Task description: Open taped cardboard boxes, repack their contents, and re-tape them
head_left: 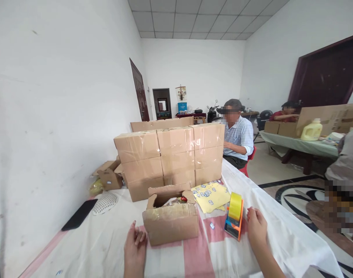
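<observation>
A small open cardboard box stands in front of me, its flaps raised and a shiny, red-tipped item partly showing inside. My left hand rests on the cloth just left of the box, fingers loosely bent and apart, holding nothing. To the right lies a tape dispenser with a roll of yellow tape. My right hand is beside the dispenser, apart from it, with its fingers curled in and nothing visible in them. Yellow sheets bearing small stickers lie behind the dispenser; one small sticker is on the cloth.
Taped cardboard boxes are stacked in a wall behind the open box. At left are a black flat pad, a white perforated cover and an opened carton. A seated person works beyond the stack; another sits farther right.
</observation>
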Demonstrator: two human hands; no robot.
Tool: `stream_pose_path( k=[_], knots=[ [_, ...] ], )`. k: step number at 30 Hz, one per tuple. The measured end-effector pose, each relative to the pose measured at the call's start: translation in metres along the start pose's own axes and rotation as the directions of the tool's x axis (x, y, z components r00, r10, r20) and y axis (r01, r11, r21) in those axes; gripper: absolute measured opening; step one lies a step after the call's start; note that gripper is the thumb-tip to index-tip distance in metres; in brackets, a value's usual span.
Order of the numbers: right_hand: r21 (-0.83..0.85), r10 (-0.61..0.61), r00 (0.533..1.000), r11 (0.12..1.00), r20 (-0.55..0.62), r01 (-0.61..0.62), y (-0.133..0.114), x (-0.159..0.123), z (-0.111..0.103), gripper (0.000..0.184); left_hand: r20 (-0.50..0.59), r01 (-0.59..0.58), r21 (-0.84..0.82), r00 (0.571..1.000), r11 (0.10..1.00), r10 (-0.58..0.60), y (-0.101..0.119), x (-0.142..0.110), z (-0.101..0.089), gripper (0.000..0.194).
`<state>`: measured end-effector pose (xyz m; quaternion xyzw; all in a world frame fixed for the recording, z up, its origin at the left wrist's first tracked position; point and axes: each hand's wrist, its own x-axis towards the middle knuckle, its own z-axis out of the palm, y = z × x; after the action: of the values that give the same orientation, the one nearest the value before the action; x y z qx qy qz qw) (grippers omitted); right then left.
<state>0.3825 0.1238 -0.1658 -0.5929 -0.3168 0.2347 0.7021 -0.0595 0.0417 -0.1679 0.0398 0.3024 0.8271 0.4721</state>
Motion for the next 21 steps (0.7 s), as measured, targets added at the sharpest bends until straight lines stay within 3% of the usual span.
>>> stream_pose_path(
  k=[21],
  knots=[
    [-0.071, 0.022, 0.999, 0.997, 0.041, -0.019, -0.009, -0.006, -0.003, 0.045, 0.03, -0.055, 0.014, 0.998, 0.998, 0.054, -0.01, 0.009, -0.011, 0.042]
  ],
)
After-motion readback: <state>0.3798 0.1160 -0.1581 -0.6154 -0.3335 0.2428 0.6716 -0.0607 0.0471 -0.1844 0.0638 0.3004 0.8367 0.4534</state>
